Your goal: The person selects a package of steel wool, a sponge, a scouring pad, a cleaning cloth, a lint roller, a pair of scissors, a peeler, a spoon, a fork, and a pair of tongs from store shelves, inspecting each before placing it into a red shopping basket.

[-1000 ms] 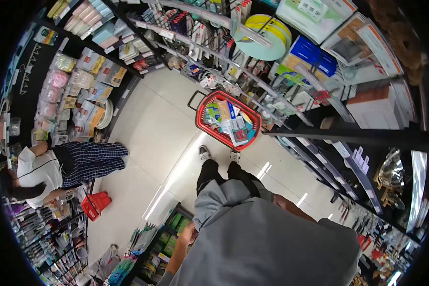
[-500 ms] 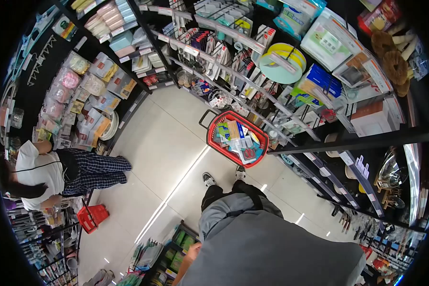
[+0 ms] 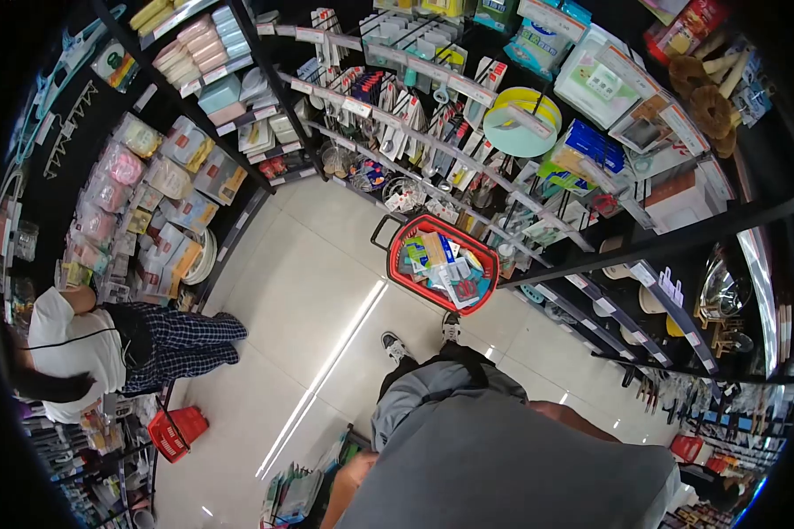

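My left hand (image 3: pixel 355 469) is close against the side of my grey shirt (image 3: pixel 503 458), its fingers partly tucked behind the cloth, so its grip cannot be made out. On my right side only a strip of bare arm shows past the shirt; the right hand itself is out of sight. In front of my feet, a red shopping basket (image 3: pixel 395 271) stands on the floor with its black handle folded out to one side. Several packaged goods (image 3: pixel 445 263) lie in it, in green, blue and clear wrapping. Neither hand touches the basket.
Shelves of kitchen utensils (image 3: pixel 406 123) curve along the front and right. A person in a white top (image 3: pixel 79 344) stands at the left shelves, beside another red basket (image 3: pixel 178 432). A low display (image 3: pixel 295 494) stands near my left hand. Pale tiles (image 3: pixel 291 291) cover the floor.
The view has shifted slightly. A strip of my right arm now shows beyond the shirt. The basket by my feet stays in place; the other person has barely moved.
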The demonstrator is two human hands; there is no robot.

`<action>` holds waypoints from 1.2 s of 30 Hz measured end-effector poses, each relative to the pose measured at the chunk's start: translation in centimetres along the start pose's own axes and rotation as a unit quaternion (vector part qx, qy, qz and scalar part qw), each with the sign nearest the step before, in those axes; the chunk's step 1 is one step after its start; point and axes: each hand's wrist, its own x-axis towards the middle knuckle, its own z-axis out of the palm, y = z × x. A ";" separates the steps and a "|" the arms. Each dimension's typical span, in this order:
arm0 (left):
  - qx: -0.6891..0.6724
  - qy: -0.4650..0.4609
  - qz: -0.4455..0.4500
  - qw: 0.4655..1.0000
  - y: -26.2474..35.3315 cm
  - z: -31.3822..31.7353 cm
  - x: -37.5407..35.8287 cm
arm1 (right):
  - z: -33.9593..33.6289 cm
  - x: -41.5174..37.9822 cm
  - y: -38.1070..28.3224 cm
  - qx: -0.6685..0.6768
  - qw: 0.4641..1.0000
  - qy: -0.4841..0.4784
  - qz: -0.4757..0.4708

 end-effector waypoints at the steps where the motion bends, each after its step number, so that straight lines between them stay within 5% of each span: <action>1: 0.009 -0.001 -0.028 1.000 2.4 -1.3 1.3 | -2.9 3.2 1.6 0.009 0.999 -0.027 -0.038; 3: 0.016 0.000 -0.055 0.998 3.5 -2.1 0.4 | -3.2 4.6 0.7 -0.003 0.999 -0.031 0.010; 4: -0.158 -0.019 0.059 0.986 8.4 -1.9 -2.5 | -2.8 5.0 -0.8 -0.015 0.998 -0.035 0.057; 5: -0.323 -0.039 0.171 0.930 14.0 -1.5 -5.6 | 0.5 2.4 -4.2 -0.093 0.993 -0.068 0.024; 9: -0.400 0.074 0.240 0.881 27.3 4.7 -12.8 | 6.8 1.9 -7.6 0.023 0.982 -0.121 -0.146; 10: -0.145 0.151 0.248 0.946 27.7 4.5 -12.4 | 9.0 1.2 -8.7 0.024 0.982 -0.121 -0.146; 11: 0.125 0.217 0.238 0.938 27.7 4.1 -11.9 | 11.2 0.8 -9.5 -0.131 0.972 -0.071 -0.182; 13: 0.167 0.239 0.286 0.913 27.2 3.4 -9.9 | 12.1 2.4 -9.1 -0.415 0.873 0.034 -0.255; 16: 0.214 0.274 0.342 0.873 27.4 0.9 -5.7 | 12.8 3.5 -9.7 -0.510 0.814 0.119 -0.251; 18: 0.307 0.309 0.347 0.831 29.0 1.0 -4.8 | 10.9 6.7 -9.4 -0.488 0.823 0.145 -0.252; 20: 0.291 0.311 0.370 0.826 29.2 1.8 -4.2 | 9.7 9.7 -10.1 -0.547 0.723 0.231 -0.352; 21: 0.275 0.315 0.395 0.818 29.5 1.8 -4.1 | 9.9 11.0 -10.3 -0.546 0.723 0.232 -0.355; 24: 0.259 0.356 0.370 0.818 27.9 -1.3 -3.5 | 11.2 13.3 -10.2 -0.518 0.733 0.231 -0.375; 26: 0.192 0.357 0.342 0.848 27.6 -2.7 -4.5 | 11.0 14.4 -9.8 -0.530 0.682 0.305 -0.401; 30: 0.169 0.396 0.307 0.849 24.6 -3.4 -2.1 | 7.6 18.2 -9.0 -0.510 0.714 0.318 -0.360; 36: 0.173 0.308 0.184 0.917 18.4 -5.4 1.5 | 7.2 18.7 -9.3 -0.467 0.828 0.208 -0.231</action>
